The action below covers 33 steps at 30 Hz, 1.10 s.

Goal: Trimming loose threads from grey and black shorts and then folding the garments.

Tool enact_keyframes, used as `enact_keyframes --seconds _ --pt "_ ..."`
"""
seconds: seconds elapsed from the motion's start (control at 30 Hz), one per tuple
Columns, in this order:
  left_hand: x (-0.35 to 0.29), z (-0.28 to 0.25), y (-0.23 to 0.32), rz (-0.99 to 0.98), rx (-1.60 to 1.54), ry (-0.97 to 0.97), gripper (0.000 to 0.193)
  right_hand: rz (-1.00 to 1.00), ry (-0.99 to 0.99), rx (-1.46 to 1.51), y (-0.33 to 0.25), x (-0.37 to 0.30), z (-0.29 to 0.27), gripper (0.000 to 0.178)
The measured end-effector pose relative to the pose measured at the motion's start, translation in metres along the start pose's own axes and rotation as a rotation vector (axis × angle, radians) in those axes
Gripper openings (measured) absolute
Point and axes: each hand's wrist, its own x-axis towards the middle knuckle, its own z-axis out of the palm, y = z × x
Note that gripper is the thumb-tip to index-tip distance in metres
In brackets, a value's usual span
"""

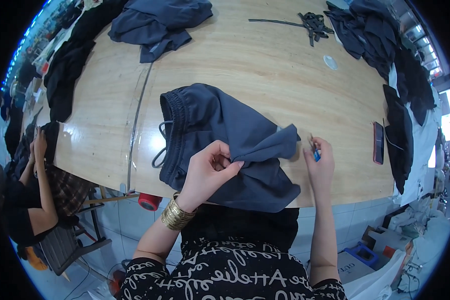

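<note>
Two hands over the near table edge. Left hand (211,170), gold bangles (176,215) at the wrist, fingers curled shut, pinching a fold of the dark blue-grey shorts (225,145). Right hand (321,167) just right of the cloth, fingers closed around a small blue-handled tool (315,152); its tip too small to make out, probably a thread snipper.

Shorts lie flat on the wooden table (265,65), at its near edge. Long axis runs left to right: elastic waistband with grey drawcord (161,145) points left, leg ends point right, the lower hem hanging past the table edge. One leg bunched up under the pinch, hiding its hem.

Farther right, a red-cased phone (378,142). Far side: heaps of dark garments (157,22), a tangle of cords (312,24), partly cut off by the rim. At left, another person's raised arm (39,165), body mostly out of view.
</note>
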Motion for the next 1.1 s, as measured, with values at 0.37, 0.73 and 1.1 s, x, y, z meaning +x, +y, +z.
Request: enact_keyframes --seconds 0.37,0.73,1.1 --pt "-0.015 -0.004 -0.006 0.019 0.147 0.077 0.016 -0.225 0.074 -0.327 0.023 0.016 -0.007 0.027" --pt "-0.017 0.011 0.004 0.271 0.540 0.161 0.024 0.392 -0.504 1.077 -0.073 -0.012 0.025 0.023" --pt "-0.015 0.015 0.009 0.347 0.524 0.107 0.025 0.447 -0.679 0.825 -0.080 -0.006 0.019 0.034"
